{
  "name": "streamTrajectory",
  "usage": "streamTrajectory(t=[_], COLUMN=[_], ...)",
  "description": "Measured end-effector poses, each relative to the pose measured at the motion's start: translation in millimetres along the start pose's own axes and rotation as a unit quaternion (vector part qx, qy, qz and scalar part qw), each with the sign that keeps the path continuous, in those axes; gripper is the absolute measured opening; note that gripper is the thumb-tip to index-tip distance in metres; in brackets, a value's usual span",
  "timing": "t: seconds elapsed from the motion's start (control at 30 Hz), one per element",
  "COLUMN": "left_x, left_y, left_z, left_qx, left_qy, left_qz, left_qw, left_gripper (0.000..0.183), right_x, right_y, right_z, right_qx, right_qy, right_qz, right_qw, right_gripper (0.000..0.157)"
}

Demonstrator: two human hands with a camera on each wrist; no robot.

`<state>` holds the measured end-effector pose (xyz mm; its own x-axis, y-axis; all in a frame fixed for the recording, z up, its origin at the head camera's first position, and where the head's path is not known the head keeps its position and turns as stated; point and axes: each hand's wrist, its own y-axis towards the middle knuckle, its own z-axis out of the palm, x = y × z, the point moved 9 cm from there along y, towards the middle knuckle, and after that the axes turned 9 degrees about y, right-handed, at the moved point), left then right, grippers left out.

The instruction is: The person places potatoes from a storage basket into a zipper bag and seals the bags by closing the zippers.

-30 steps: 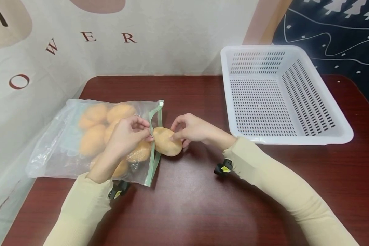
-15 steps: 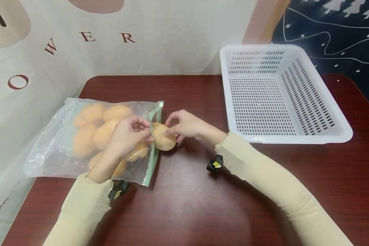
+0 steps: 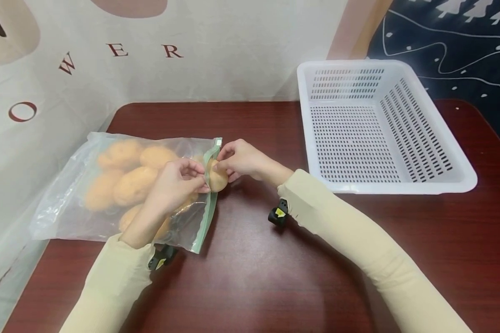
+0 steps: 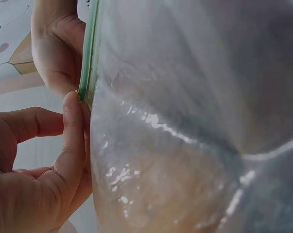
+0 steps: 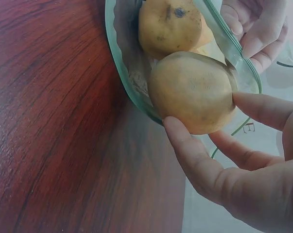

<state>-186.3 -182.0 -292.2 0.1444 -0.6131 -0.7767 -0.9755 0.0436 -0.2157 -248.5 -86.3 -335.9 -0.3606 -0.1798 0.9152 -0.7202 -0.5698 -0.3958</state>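
A clear zip bag [image 3: 75, 194] with a green zip edge lies on its side at the left, with several potatoes [image 3: 135, 185] inside. The left hand [image 3: 177, 182] pinches the upper lip of its mouth between thumb and fingers, seen also in the left wrist view. At the mouth, the right hand [image 3: 243, 159] grips one potato [image 5: 192, 92] by thumb and fingertips. That potato is partly inside the opening, its outer end still showing. Behind it in the right wrist view sits another potato [image 5: 168, 29] with a dark spot.
A white perforated plastic basket [image 3: 354, 185] stands at the back right of the dark red wooden table [image 3: 266, 286]. A pale printed cloth [image 3: 233, 55] hangs behind the table, with a dark patterned cloth [image 3: 462, 55] at the right.
The right hand has moved left and away from the person, carrying the potato deeper into the bag mouth. Potatoes inside have shifted left. The left hand keeps its hold on the lip.
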Motion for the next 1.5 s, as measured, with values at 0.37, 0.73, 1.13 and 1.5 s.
streamTrajectory(t=[0.37, 0.73, 1.13, 1.5], left_x=[-0.4, -1.6, 3.8, 6.2], left_y=[-0.4, -2.3, -3.8, -5.6], left_z=[1.7, -0.8, 0.3, -2.0], left_qx=[0.000, -0.008, -0.004, -0.003], left_qy=[-0.001, 0.002, 0.033, -0.027], left_qz=[-0.006, 0.004, -0.012, -0.011], left_qw=[1.0000, 1.0000, 0.9994, 0.9996], left_gripper=[0.019, 0.017, 0.018, 0.018], right_x=[2, -6, -2, -13], right_y=[5, 7, 7, 7], right_z=[4.4, 1.6, 10.9, 0.6], right_qx=[-0.014, -0.020, 0.009, 0.010], right_qy=[0.074, 0.062, 0.078, 0.089], right_qz=[-0.007, 0.002, -0.022, 0.001], right_qw=[0.997, 0.998, 0.997, 0.996], right_gripper=[0.010, 0.005, 0.013, 0.017])
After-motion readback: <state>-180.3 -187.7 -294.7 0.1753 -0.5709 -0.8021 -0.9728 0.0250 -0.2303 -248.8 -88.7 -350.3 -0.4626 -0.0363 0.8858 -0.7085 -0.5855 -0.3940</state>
